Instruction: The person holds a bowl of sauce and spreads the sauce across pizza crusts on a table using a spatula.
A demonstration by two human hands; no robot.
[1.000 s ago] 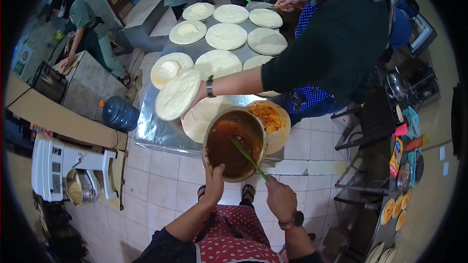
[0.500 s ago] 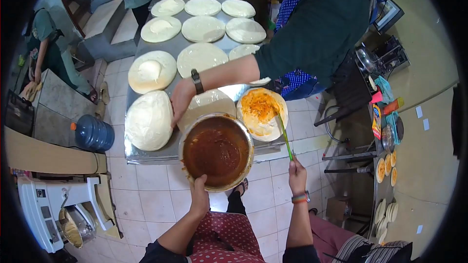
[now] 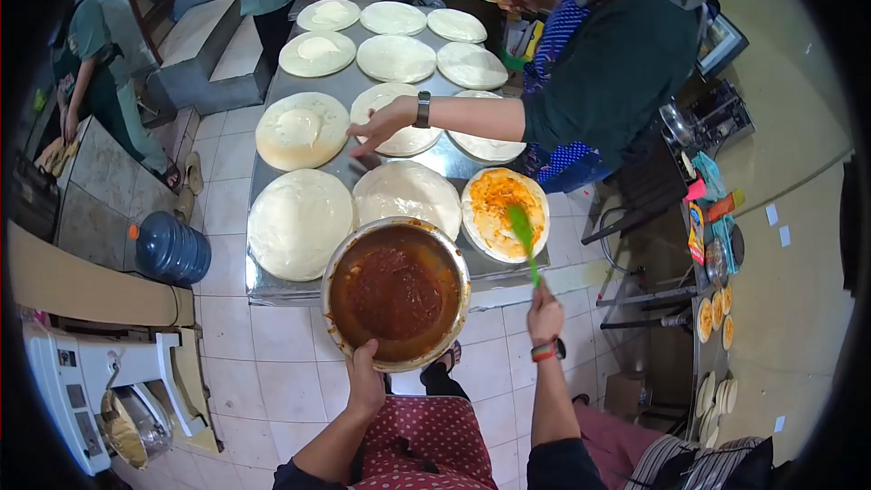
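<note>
My left hand point(image 3: 366, 381) is closed on the near rim of a metal bowl point(image 3: 464, 298), its thumb over the edge. Dark red-brown sauce point(image 3: 392, 289) lies inside. My right hand point(image 3: 545, 316) grips the handle of a green spatula point(image 3: 522, 229). Its blade hovers over, or just touches, the near part of a flat dough round point(image 3: 539, 234) streaked with orange sauce point(image 3: 497, 201); which of the two I cannot tell. Left of that, two plain rounds lie at the table's near side: a middle one point(image 3: 408, 192) partly behind the bowl and a left one point(image 3: 299, 222).
A co-worker's hand point(image 3: 388, 125) reaches across the metal table point(image 3: 313, 294) from the right. Several more dough rounds point(image 3: 396, 60) lie in rows behind. A blue water jug point(image 3: 172, 248) and a mixer point(image 3: 109, 399) are at left; a rack with baked rounds point(image 3: 706, 319) is at right.
The spatula blade has moved off the sauced middle of the round toward its near edge, now showing broadside. The co-worker's hand has left the front left round and moved back and right.
</note>
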